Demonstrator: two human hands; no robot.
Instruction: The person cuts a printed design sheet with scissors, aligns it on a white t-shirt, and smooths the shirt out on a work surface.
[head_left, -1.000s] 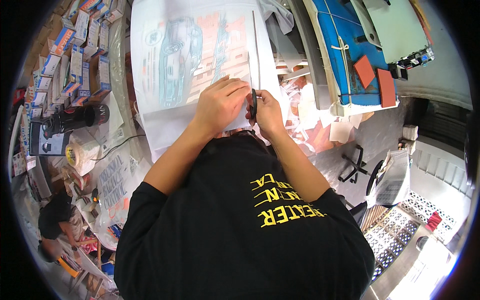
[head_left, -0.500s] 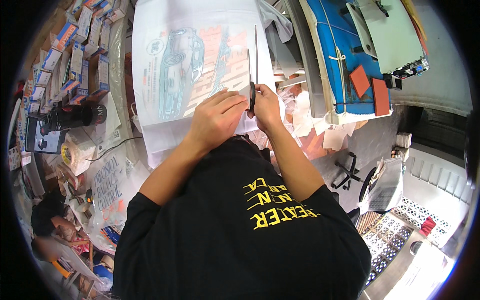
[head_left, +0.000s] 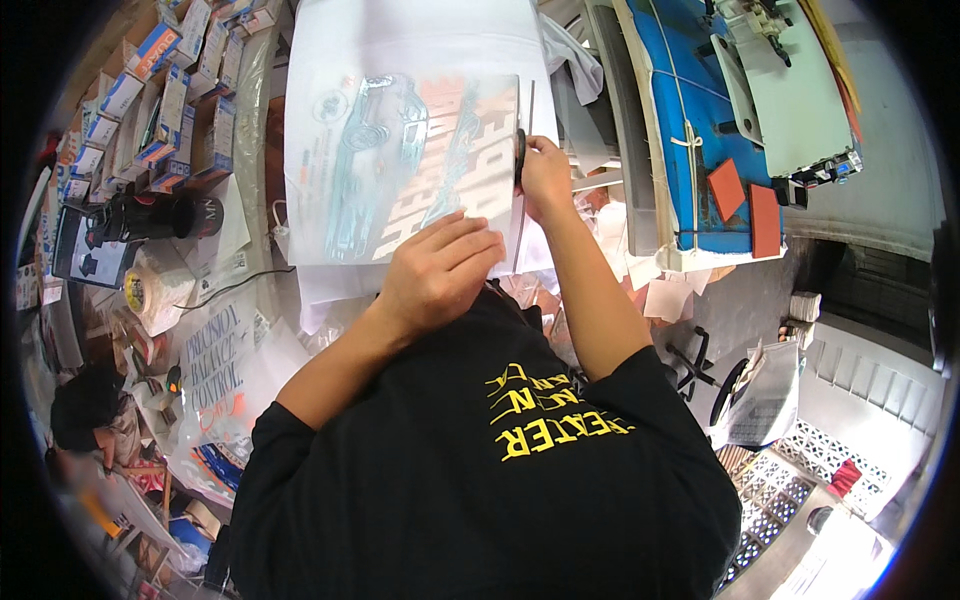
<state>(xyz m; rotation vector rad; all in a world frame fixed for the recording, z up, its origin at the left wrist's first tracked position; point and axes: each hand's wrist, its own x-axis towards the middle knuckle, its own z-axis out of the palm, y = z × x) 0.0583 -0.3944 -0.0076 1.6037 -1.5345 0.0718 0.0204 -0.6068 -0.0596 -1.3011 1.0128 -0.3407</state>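
A clear sheet printed with a pale blue car and orange and white lettering (head_left: 385, 150) lies over a white cloth (head_left: 420, 35) in front of me. My left hand (head_left: 445, 268) rests at the sheet's near edge, its fingers loosely stretched side by side, with nothing visible in it. At the sheet's right edge, my right hand (head_left: 546, 180) is closed on a black loop-handled tool (head_left: 520, 157) that looks like scissors. Its blades cannot be made out. A narrow dark line runs along that edge, and my fingers partly hide the tool.
Open cardboard boxes (head_left: 170, 110) are stacked at the left, above a black cylindrical device (head_left: 165, 218) and a tape roll (head_left: 160, 290). To the right stands a blue-topped bench (head_left: 700, 120) with two orange-red pads (head_left: 765, 220). Paper scraps (head_left: 668, 298) lie below it. Another person (head_left: 90, 410) is at lower left.
My right hand has moved away along the sheet's right edge with the black-handled tool. My left hand has separated from it and sits nearer to me. The whole view has shifted slightly.
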